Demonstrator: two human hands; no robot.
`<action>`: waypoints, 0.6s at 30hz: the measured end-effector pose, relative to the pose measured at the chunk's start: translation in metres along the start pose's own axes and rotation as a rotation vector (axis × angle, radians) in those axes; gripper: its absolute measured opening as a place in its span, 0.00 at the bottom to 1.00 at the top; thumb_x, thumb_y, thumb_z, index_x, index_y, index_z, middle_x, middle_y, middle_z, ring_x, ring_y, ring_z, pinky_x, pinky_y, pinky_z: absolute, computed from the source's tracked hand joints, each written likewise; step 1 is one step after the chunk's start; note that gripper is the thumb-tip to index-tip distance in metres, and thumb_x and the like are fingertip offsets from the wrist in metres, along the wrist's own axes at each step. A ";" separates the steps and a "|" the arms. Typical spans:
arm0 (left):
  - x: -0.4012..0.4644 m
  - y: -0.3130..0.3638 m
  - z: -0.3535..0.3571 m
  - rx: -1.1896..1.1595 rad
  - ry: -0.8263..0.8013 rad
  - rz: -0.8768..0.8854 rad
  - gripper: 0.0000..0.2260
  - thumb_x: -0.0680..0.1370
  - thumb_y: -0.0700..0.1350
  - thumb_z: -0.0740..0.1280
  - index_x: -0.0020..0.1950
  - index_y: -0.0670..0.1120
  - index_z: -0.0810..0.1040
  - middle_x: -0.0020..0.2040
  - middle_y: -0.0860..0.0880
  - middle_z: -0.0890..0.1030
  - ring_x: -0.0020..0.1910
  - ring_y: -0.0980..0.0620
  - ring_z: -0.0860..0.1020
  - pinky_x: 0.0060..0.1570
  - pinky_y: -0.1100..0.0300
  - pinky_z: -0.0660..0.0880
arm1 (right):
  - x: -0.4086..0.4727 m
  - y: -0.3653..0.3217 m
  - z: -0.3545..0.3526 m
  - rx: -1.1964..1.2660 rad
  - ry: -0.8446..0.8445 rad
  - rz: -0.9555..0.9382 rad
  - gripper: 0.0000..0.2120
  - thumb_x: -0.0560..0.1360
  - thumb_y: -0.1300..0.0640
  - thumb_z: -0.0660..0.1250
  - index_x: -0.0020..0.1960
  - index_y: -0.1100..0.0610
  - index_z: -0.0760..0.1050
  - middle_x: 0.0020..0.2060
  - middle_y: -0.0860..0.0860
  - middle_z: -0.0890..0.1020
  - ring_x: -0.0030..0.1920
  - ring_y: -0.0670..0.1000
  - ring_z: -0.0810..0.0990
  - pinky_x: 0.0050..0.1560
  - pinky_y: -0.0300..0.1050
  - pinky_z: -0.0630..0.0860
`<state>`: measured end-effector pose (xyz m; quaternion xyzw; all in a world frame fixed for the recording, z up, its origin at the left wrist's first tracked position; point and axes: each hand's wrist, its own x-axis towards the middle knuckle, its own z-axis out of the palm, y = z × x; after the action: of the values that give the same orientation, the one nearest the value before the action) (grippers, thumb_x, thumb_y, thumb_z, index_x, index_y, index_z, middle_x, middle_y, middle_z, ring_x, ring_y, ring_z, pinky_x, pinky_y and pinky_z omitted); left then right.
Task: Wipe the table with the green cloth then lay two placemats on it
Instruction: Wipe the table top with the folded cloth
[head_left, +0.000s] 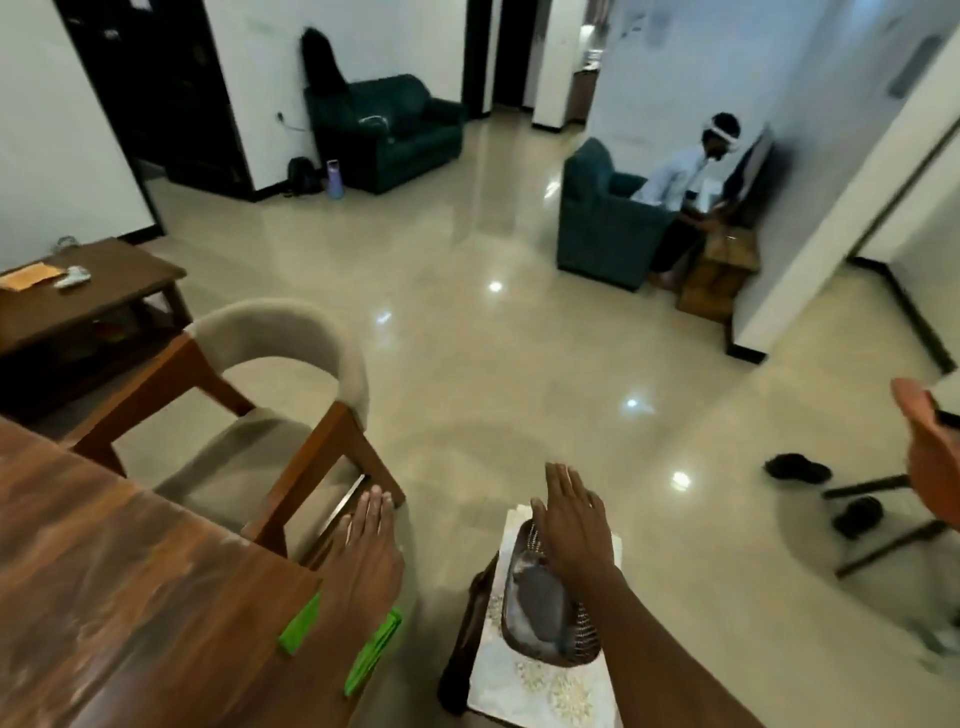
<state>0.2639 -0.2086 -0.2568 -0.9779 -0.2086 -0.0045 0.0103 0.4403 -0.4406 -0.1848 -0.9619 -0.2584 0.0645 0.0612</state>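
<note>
The wooden table (119, 582) fills the lower left. My left hand (370, 540) reaches past its corner with straight fingers and holds nothing. The green cloth (298, 630) lies at the table's edge, showing on both sides of my left forearm; I cannot tell whether it is under the arm or draped on it. A round woven placemat (540, 608) with a grey middle rests on a white cushioned seat (550, 691). My right hand (571, 519) is flat with fingers straight over the placemat's far edge.
A beige chair with a wooden frame (280, 415) stands at the table's far corner. A low wooden side table (104, 291) is at the left. A person sits in a teal armchair (602, 228) at the back right. Sandals (797, 467) and dark stand legs lie on the floor at the right.
</note>
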 end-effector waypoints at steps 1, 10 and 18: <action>0.006 0.007 -0.008 -0.037 0.031 0.019 0.27 0.82 0.46 0.50 0.72 0.34 0.79 0.72 0.35 0.78 0.70 0.37 0.80 0.77 0.45 0.64 | -0.008 0.003 -0.008 0.003 -0.014 0.028 0.28 0.89 0.48 0.50 0.85 0.59 0.55 0.85 0.56 0.59 0.85 0.56 0.57 0.80 0.55 0.61; 0.019 0.072 -0.066 -0.086 0.102 0.249 0.36 0.67 0.46 0.84 0.72 0.35 0.79 0.71 0.36 0.79 0.70 0.38 0.80 0.64 0.40 0.78 | -0.085 0.059 -0.035 0.035 0.073 0.263 0.32 0.88 0.43 0.41 0.87 0.58 0.46 0.86 0.54 0.51 0.86 0.53 0.49 0.83 0.51 0.53; 0.024 0.139 -0.076 -0.047 0.107 0.400 0.38 0.67 0.48 0.84 0.73 0.35 0.78 0.72 0.36 0.79 0.70 0.38 0.80 0.64 0.41 0.78 | -0.116 0.093 -0.042 0.075 0.110 0.335 0.47 0.74 0.38 0.25 0.87 0.59 0.49 0.86 0.55 0.53 0.86 0.54 0.51 0.83 0.51 0.54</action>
<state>0.3425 -0.3272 -0.1828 -0.9982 -0.0092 -0.0592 -0.0008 0.3934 -0.5827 -0.1468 -0.9906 -0.0882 0.0309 0.0996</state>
